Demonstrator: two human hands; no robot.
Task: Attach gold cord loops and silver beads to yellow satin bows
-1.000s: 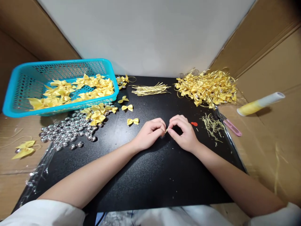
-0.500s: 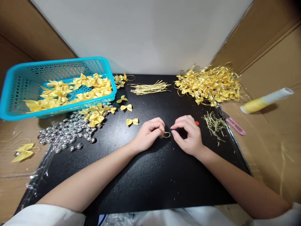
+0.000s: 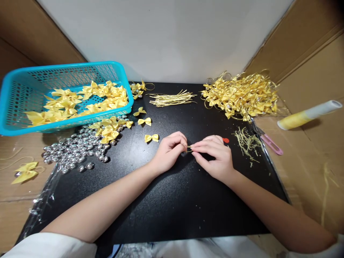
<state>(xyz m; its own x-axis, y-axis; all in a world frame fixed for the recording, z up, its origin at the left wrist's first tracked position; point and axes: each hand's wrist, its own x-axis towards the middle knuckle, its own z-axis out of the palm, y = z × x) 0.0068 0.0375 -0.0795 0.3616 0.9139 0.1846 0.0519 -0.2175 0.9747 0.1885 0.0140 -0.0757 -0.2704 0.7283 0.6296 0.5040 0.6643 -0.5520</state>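
My left hand (image 3: pixel 172 151) is closed in a pinch around a thin gold cord (image 3: pixel 189 148), whose loop sticks out to the right of the fingertips. From the other side, my right hand (image 3: pixel 215 154) pinches the same loop with thumb and fingers. Something small and dark shows under the left fingertips, too hidden to name. Left of my hands lies a yellow ribbon bow (image 3: pixel 151 138), with another bow (image 3: pixel 144 122) behind it. A bundle of cut gold cords (image 3: pixel 172 98) lies farther back on the black table (image 3: pixel 161 208).
A blue basket (image 3: pixel 129 89) of yellow bows stands at the left, with silver bells (image 3: pixel 80 150) before it. Finished-looking bows with loops (image 3: pixel 242 95) are heaped back right. Cord scraps (image 3: pixel 245 143), pink-handled scissors (image 3: pixel 271 143) and a tube (image 3: pixel 309 114) are at the right.
My right hand has moved left, and its fingers have closed on the cord loop. My left hand stays nearly in place, still pinching the cord.
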